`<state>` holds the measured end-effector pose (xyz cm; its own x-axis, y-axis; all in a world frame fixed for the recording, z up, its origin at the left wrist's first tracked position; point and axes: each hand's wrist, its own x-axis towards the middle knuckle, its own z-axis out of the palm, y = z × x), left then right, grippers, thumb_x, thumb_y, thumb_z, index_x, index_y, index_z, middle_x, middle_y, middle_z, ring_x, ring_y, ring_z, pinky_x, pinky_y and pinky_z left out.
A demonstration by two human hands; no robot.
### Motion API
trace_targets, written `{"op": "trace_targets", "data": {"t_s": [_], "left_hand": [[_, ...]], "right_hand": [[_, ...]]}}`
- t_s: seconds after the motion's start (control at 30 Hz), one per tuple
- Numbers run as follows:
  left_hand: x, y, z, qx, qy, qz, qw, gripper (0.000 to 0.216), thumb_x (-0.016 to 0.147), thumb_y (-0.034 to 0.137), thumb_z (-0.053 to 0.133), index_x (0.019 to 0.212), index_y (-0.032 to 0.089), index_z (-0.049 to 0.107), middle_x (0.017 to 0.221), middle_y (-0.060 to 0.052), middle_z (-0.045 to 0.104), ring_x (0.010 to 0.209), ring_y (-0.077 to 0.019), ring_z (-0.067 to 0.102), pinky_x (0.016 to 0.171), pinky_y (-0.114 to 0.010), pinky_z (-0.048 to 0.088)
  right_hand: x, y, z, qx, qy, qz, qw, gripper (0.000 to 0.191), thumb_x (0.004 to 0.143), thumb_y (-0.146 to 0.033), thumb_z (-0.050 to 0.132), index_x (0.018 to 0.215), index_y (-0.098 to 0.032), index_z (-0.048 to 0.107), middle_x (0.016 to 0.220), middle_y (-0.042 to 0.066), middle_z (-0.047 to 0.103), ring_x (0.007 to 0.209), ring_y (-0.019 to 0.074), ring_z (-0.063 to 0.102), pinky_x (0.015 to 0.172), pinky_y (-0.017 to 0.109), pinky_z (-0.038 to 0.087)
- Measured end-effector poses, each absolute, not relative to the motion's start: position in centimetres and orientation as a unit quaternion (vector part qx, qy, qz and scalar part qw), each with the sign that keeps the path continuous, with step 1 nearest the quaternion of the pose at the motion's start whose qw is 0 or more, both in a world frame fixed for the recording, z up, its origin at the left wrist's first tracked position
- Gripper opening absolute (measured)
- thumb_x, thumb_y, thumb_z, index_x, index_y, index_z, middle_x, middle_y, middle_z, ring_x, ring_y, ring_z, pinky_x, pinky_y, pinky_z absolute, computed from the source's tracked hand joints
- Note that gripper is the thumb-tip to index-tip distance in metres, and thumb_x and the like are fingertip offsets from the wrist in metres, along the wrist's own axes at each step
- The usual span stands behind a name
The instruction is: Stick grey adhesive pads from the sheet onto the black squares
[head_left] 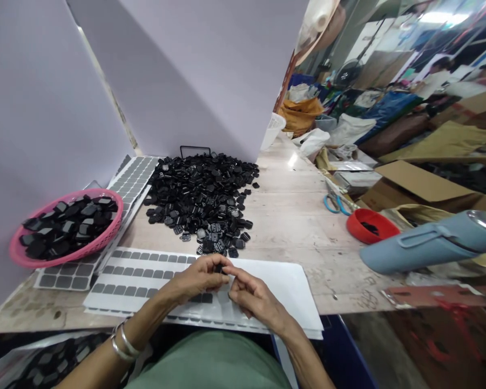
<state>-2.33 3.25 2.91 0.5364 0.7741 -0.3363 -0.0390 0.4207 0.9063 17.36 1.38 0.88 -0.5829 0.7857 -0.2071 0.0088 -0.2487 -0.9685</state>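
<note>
Above the sticker sheets, my left hand (200, 278) pinches a small black plastic piece (218, 268) between thumb and fingers. My right hand (256, 297) meets it from the right, its index fingertip at the piece and its other fingers curled; whether anything is inside them I cannot make out. Beneath both hands lies a stack of white sheets (283, 278) with rows of grey rounded-square stickers (137, 273), the right part bare white. Just beyond the sheets spreads a heap of small black plastic pieces (200, 194), some showing pale markings.
At left, a pink basket (115, 216) of black pieces rests on more sticker sheets (135, 175). Right on the table are blue scissors (336, 204), a red bowl (358, 229) and a blue-grey bottle (425, 240) lying sideways. Purple panels (194, 70) wall the back; cardboard boxes (425, 181) stand right.
</note>
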Motion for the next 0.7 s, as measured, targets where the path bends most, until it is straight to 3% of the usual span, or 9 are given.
{"op": "trace_targets", "data": {"t_s": [0.13, 0.23, 0.4, 0.57, 0.7], "left_hand": [[-2.1, 3.1, 2.5, 0.473, 0.406, 0.296, 0.724, 0.037, 0.077, 0.028, 0.068, 0.107, 0.02, 0.049, 0.068, 0.007, 0.047, 0.052, -0.0052, 0.041, 0.046, -0.019, 0.028], [-2.0, 3.1, 2.6, 0.459, 0.419, 0.315, 0.717, 0.033, 0.075, 0.031, 0.07, 0.099, 0.018, 0.051, 0.062, 0.007, 0.047, 0.05, -0.0062, 0.043, 0.045, -0.019, 0.029], [-2.0, 2.6, 2.9, 0.425, 0.431, 0.292, 0.741, 0.039, 0.073, 0.03, 0.071, 0.106, 0.017, 0.055, 0.06, 0.004, 0.052, 0.049, -0.0068, 0.045, 0.045, -0.019, 0.031], [-1.9, 2.2, 3.4, 0.429, 0.398, 0.246, 0.773, 0.032, 0.074, 0.024, 0.067, 0.103, 0.017, 0.057, 0.062, 0.005, 0.048, 0.048, -0.0043, 0.038, 0.047, -0.018, 0.029], [-1.8, 2.4, 3.3, 0.426, 0.384, 0.269, 0.774, 0.029, 0.076, 0.03, 0.068, 0.099, 0.019, 0.053, 0.062, 0.007, 0.042, 0.049, -0.005, 0.039, 0.046, -0.019, 0.029]], "right_hand": [[17.8, 1.2, 0.8, -0.363, -0.547, 0.706, 0.265, 0.04, 0.084, -0.024, 0.054, 0.124, -0.02, 0.055, 0.072, -0.004, 0.049, 0.049, 0.0057, 0.039, 0.046, 0.02, 0.03], [18.5, 1.1, 1.2, -0.374, -0.534, 0.692, 0.309, 0.037, 0.086, -0.027, 0.051, 0.122, -0.019, 0.054, 0.072, -0.004, 0.046, 0.05, 0.0067, 0.039, 0.048, 0.022, 0.03], [19.3, 1.1, 2.0, -0.427, -0.569, 0.611, 0.347, 0.039, 0.086, -0.031, 0.052, 0.124, -0.02, 0.054, 0.075, -0.002, 0.047, 0.057, 0.009, 0.041, 0.053, 0.024, 0.033], [18.5, 0.8, 1.5, -0.351, -0.532, 0.717, 0.283, 0.041, 0.08, -0.022, 0.051, 0.121, -0.019, 0.058, 0.071, -0.004, 0.047, 0.049, 0.0065, 0.04, 0.046, 0.021, 0.031], [18.1, 0.7, 0.9, -0.32, -0.45, 0.778, 0.301, 0.038, 0.075, -0.023, 0.056, 0.112, -0.018, 0.06, 0.067, -0.005, 0.045, 0.04, 0.0035, 0.034, 0.036, 0.018, 0.023]]}}
